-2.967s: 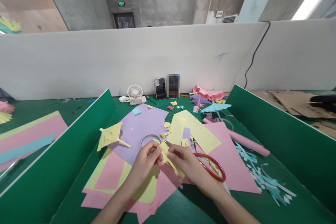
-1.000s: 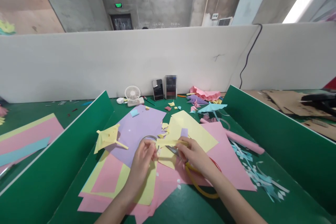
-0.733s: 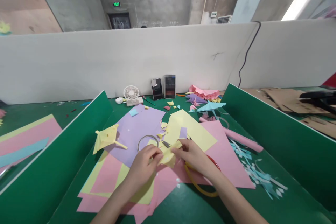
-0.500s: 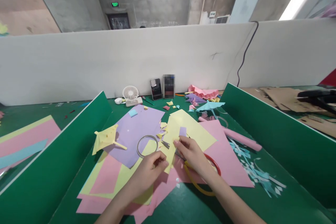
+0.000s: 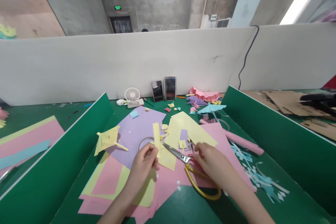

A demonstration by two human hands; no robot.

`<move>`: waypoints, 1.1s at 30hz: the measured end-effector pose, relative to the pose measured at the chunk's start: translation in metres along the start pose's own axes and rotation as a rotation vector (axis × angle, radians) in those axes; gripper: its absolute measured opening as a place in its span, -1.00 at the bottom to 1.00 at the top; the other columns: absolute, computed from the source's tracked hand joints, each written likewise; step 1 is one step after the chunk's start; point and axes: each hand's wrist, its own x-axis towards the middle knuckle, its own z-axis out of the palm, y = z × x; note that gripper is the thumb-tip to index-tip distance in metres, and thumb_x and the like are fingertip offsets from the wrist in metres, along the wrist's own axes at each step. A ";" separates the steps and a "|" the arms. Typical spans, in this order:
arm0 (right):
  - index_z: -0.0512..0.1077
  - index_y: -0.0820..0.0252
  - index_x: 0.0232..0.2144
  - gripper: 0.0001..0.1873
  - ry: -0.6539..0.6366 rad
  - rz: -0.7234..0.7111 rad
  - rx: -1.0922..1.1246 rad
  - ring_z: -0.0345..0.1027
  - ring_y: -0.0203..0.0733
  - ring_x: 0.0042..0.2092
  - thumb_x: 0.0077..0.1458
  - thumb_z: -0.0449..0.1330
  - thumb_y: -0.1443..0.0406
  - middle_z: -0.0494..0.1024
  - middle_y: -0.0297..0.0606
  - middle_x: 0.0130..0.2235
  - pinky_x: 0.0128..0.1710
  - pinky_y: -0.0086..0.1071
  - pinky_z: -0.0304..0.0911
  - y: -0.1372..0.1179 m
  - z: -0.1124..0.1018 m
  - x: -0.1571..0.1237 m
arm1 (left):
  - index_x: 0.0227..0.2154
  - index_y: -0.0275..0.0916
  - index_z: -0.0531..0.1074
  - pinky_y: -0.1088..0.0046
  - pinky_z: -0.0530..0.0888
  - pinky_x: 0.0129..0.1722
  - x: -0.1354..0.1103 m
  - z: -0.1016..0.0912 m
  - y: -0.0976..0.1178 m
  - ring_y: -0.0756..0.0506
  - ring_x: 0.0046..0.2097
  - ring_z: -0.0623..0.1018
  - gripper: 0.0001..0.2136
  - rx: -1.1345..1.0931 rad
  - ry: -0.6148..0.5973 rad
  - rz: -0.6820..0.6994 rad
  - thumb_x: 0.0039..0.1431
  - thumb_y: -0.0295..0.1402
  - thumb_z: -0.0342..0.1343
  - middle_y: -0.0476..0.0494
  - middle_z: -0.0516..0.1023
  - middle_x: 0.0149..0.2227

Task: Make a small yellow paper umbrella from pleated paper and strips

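My left hand (image 5: 145, 157) is closed in a pinch on a narrow yellow paper strip (image 5: 156, 134), which stands up from the fingers. Behind it, a grey ring (image 5: 144, 140) shows only in part. A pair of scissors (image 5: 187, 159) with yellow and red handles lies on the papers between my hands, its blades pointing up and left. My right hand (image 5: 210, 159) is over the red handle, fingers curled together. A small greyish piece (image 5: 191, 146) shows by its fingertips; whether they grip it is unclear. A yellow paper square (image 5: 182, 144) and a purple strip (image 5: 184, 134) lie nearby.
Coloured sheets, including a purple sheet (image 5: 136, 126), cover the green desk. A yellow paper umbrella (image 5: 107, 140) stands left, a blue one (image 5: 212, 108) right. A small fan (image 5: 132, 95) and two phones (image 5: 158, 91) are at the back. Green dividers (image 5: 275, 136) flank the desk; blue scraps (image 5: 262, 175) lie right.
My left hand has moved slightly left and now holds up the yellow strip. My right hand has shifted right and down, and more of the scissors shows.
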 end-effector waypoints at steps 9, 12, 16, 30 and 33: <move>0.42 0.31 -0.34 -0.84 0.065 -0.334 -0.542 0.38 0.03 -0.35 -0.07 0.17 0.40 0.50 -0.04 -0.37 -0.39 -0.24 0.22 0.041 0.046 -0.030 | -0.61 -0.20 0.20 0.52 0.26 -0.44 0.006 -0.004 0.031 0.01 -0.48 0.34 -0.80 0.020 0.118 0.147 0.10 -0.32 -0.04 0.05 0.29 -0.59; 0.40 0.27 -0.41 -0.91 0.103 -0.384 -0.577 0.38 0.01 -0.40 -0.07 0.16 0.38 0.49 -0.08 -0.44 -0.42 -0.26 0.20 0.041 0.049 -0.026 | -0.64 -0.20 0.17 0.51 0.22 -0.46 0.009 -0.003 0.035 0.01 -0.50 0.28 -0.77 0.073 0.152 0.179 0.08 -0.32 -0.03 0.06 0.23 -0.61; 0.41 0.28 -0.41 -0.87 0.086 -0.307 -0.491 0.40 0.01 -0.43 -0.05 0.12 0.32 0.50 -0.06 -0.47 -0.47 -0.29 0.20 0.032 0.042 -0.023 | -0.65 -0.19 0.15 0.53 0.20 -0.49 0.017 0.000 0.041 0.02 -0.51 0.24 -0.77 0.091 0.207 0.200 0.06 -0.33 -0.01 0.08 0.18 -0.61; 0.29 0.08 -0.22 -0.61 -0.290 0.094 1.057 0.32 -0.17 -0.22 -0.06 0.12 0.02 0.40 -0.25 -0.27 -0.19 -0.33 0.25 -0.027 0.006 -0.010 | -0.59 -0.20 0.29 0.53 0.32 -0.43 0.045 -0.001 0.061 0.02 -0.50 0.36 -0.83 0.066 0.182 0.350 0.06 -0.31 0.01 0.06 0.32 -0.61; 0.23 0.06 -0.19 -0.67 -0.330 0.101 1.035 0.27 -0.26 -0.34 -0.01 0.09 0.09 0.32 -0.35 -0.35 -0.34 -0.41 0.24 -0.038 0.012 -0.010 | -0.60 -0.20 0.27 0.53 0.31 -0.42 0.049 -0.004 0.062 0.02 -0.49 0.35 -0.83 0.082 0.209 0.379 0.05 -0.32 0.01 0.06 0.31 -0.61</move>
